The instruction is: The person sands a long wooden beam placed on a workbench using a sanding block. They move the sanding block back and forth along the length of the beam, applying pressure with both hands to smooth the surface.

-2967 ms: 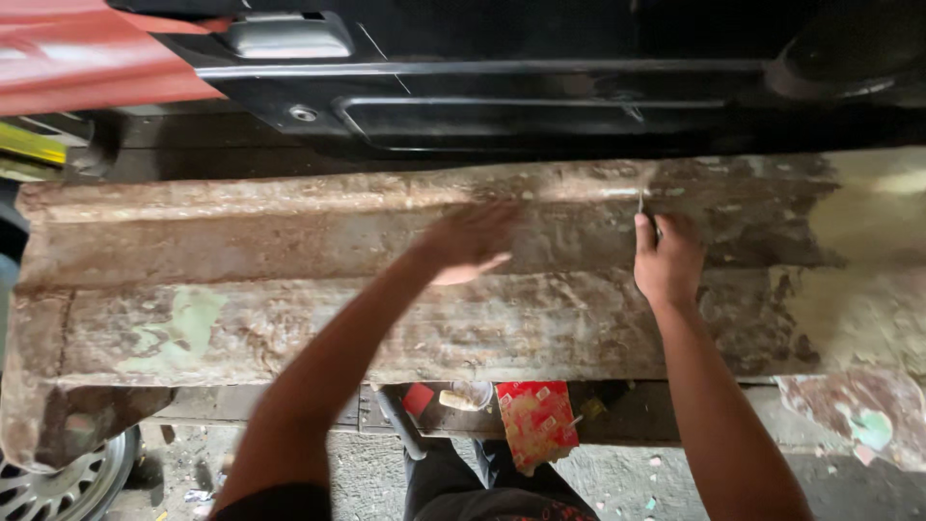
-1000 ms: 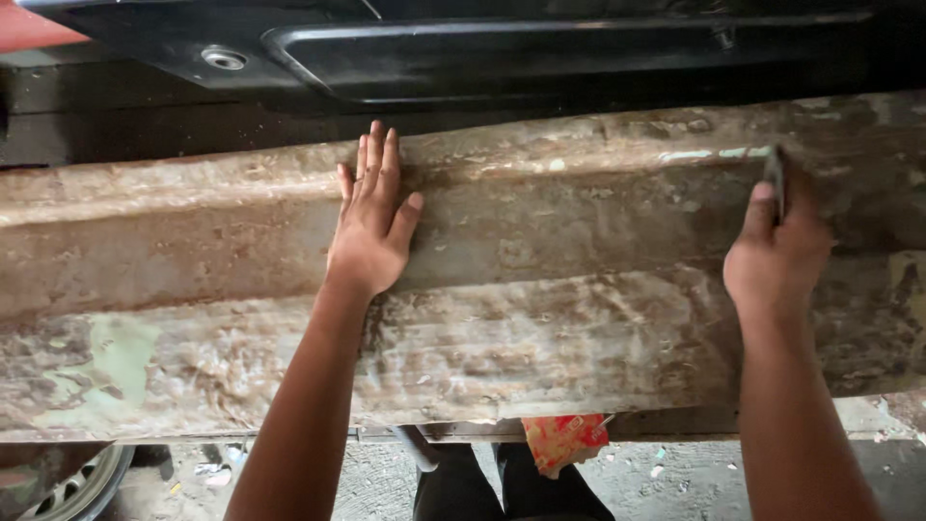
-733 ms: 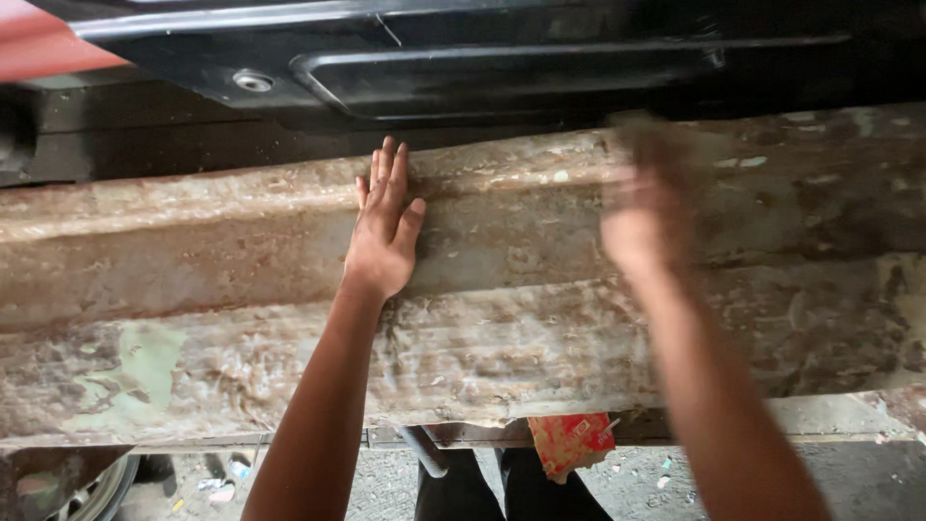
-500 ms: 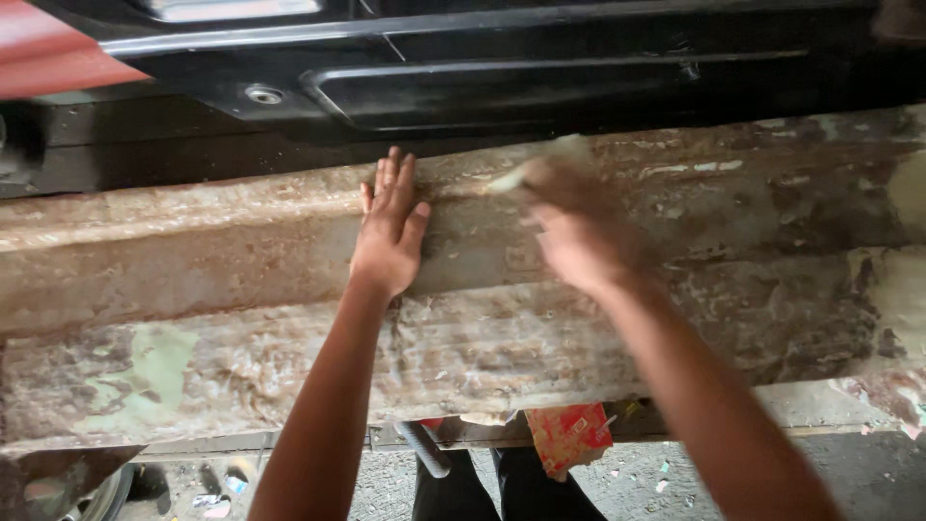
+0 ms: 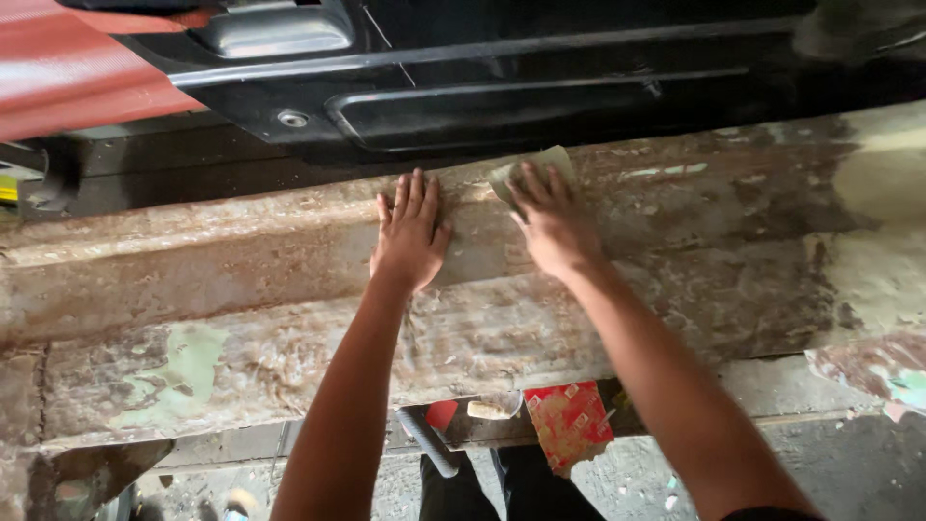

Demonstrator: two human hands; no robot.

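My left hand (image 5: 409,232) lies flat on the panel (image 5: 289,289), fingers spread and pointing away from me, holding nothing, only pressing down to steady. My right hand (image 5: 550,227) is just beside it to the right, its grip flat and narrow, fingers pressed on a sheet of sandpaper (image 5: 535,169) that peeks out past my fingertips at the panel's far edge.

The panel is a long, worn body part lying across in front of me, mottled brown and rusty over most of its length. By my reading the sanding is partway: the stretch under and around my hands looks scuffed and dull, with pale filler patches (image 5: 188,362) showing at the near left and a larger pale area at the far right end (image 5: 883,222). Much brown coating is left along the left half and the near band, so I judge a good deal of surface is not yet taken down.

Beyond the panel sits a black car body (image 5: 540,68). Below it, near my legs, lies a red packet (image 5: 569,425).
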